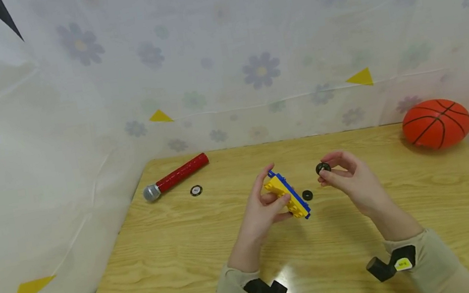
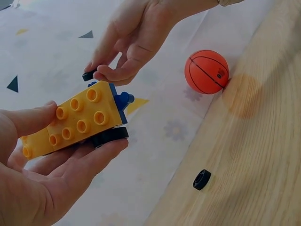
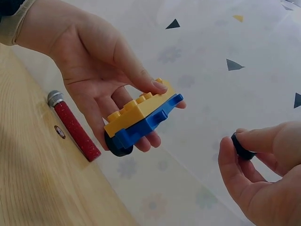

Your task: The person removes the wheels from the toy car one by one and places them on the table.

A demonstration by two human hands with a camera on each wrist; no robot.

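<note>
My left hand [image 1: 265,207] grips a toy car body, a yellow studded brick [image 1: 283,194] on a blue base [image 3: 148,123], above the middle of the wooden table [image 1: 186,253]. One black wheel [image 2: 109,135] is fitted under it, near my fingers. My right hand [image 1: 347,178] pinches a loose black wheel [image 1: 322,168] between thumb and fingertips, just right of the car and apart from it. Another loose black wheel [image 1: 307,195] lies on the table between my hands, seen again as a wheel [image 2: 201,179] in the left wrist view.
A red toy microphone [image 1: 175,176] with a grey head lies at the back left, a small black-and-white disc [image 1: 196,190] beside it. An orange basketball [image 1: 436,123] sits at the back right corner. A flowered white sheet [image 1: 223,68] walls the table.
</note>
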